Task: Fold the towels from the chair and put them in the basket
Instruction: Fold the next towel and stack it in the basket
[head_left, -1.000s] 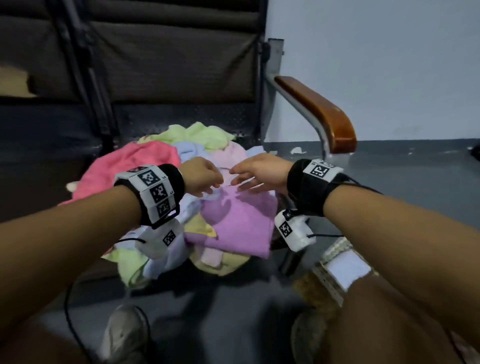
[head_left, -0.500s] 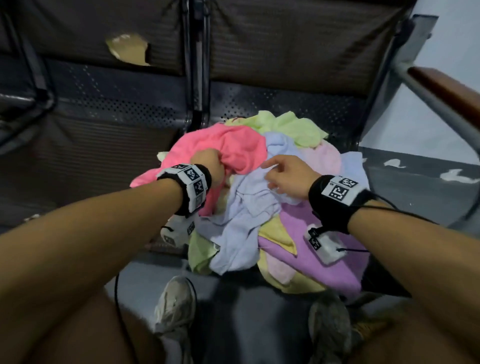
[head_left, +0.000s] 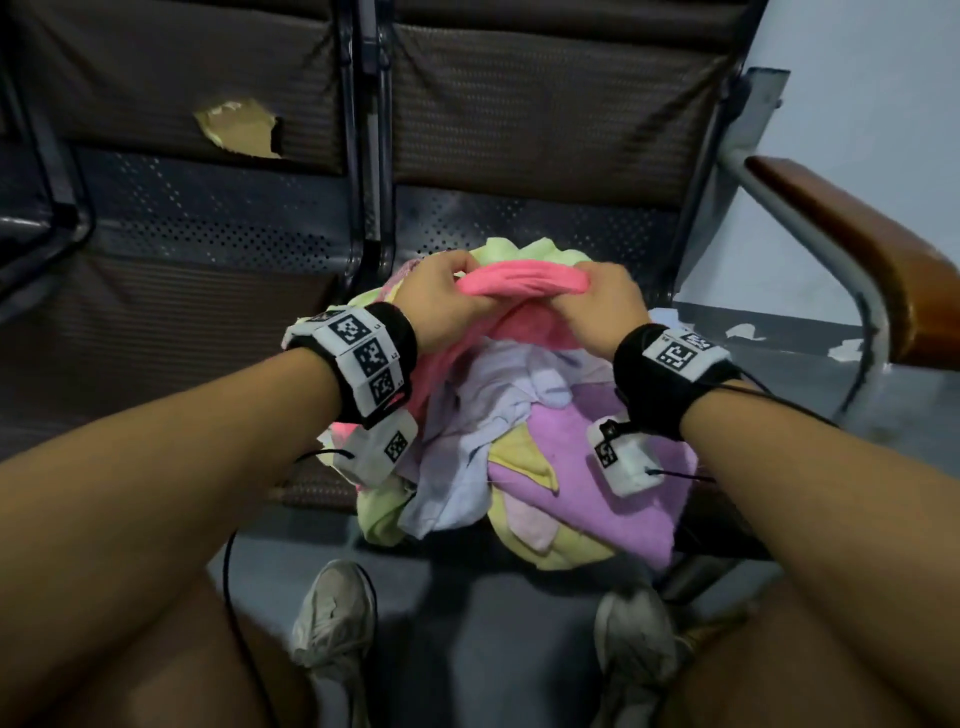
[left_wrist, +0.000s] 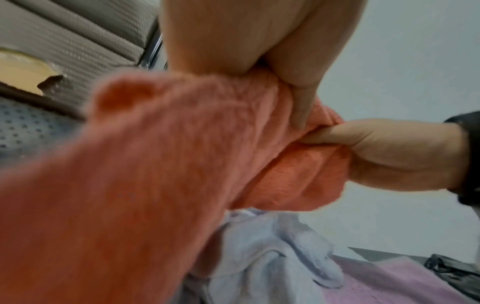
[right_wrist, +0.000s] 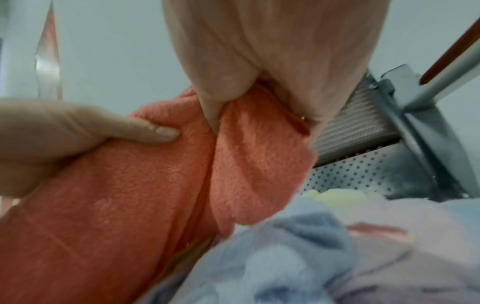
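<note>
Left hand (head_left: 441, 296) and right hand (head_left: 605, 306) both grasp the top edge of the pink towel (head_left: 519, 280), bunched between them, lifted above the towel pile (head_left: 519, 441) on the chair seat (head_left: 519, 218). Lavender, purple, yellow and green towels lie underneath. Wristbands (head_left: 363, 358) carry square black-white marker codes; no readable text.

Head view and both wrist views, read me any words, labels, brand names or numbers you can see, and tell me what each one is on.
No readable words, brands or numbers in any view.
Black-and-white square marker patterns on the left wristband: coded squares, not text; tiny characters beside them are too small to read.
The same kind of markers on the right wristband: not text.
Pink terry towel: no label showing.
</note>
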